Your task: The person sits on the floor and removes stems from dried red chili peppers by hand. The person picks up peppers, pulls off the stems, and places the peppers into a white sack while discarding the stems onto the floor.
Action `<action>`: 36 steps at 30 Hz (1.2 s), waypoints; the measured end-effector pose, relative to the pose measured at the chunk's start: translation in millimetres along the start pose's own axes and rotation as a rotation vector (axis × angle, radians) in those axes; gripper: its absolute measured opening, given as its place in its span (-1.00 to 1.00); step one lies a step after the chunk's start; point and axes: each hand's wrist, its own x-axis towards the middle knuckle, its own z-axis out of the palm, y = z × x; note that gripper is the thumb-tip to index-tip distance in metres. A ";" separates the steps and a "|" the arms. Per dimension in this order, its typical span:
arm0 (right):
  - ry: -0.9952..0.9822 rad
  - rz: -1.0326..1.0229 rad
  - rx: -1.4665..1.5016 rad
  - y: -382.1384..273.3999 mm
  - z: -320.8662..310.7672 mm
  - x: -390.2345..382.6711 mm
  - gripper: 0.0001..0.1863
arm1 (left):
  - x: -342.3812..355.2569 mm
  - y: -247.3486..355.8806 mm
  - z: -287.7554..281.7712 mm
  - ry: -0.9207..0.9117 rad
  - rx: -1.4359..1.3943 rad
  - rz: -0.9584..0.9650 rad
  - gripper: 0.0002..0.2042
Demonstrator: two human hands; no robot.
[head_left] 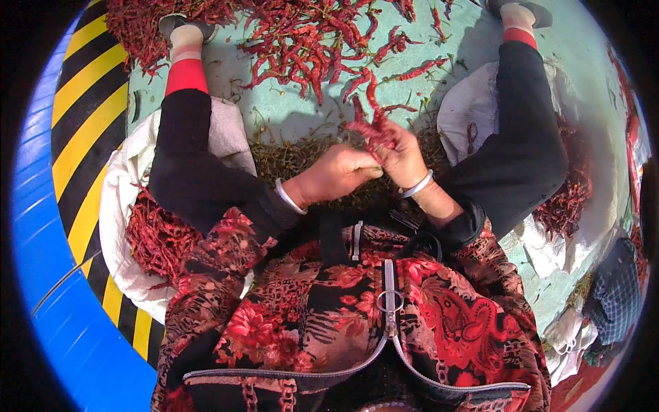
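In front of my torso my right hand grips several dried red chilli peppers, their tips sticking upward. My left hand is closed just to the left, its thumb and fingertips at the lower end of the chillies; what is pinched there is too small to make out. Beneath both hands lies a heap of stalks and dry bits. Beyond them, loose red chillies are spread on a pale green floor.
My bent legs frame the work. White sacks of red chillies lie at both sides. A blue curved edge and yellow-black striped band run along the left. A checked cloth lies at right.
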 end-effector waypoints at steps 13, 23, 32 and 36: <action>0.263 0.079 0.574 -19.2 -62.2 12.0 -0.92 | 84.8 -47.8 -52.7 0.265 0.753 -0.116 -0.74; 0.336 0.252 0.533 1.4 -44.1 19.8 -0.88 | 84.9 -49.1 -21.2 0.349 0.271 -0.278 -0.89; 0.198 -0.234 0.094 1.6 -16.2 13.5 -0.80 | 25.5 -8.4 -7.6 0.106 0.105 -0.378 -0.90; 0.263 0.187 0.320 17.8 -30.9 14.6 -0.81 | 19.0 37.7 12.9 -0.280 -0.036 0.261 -0.89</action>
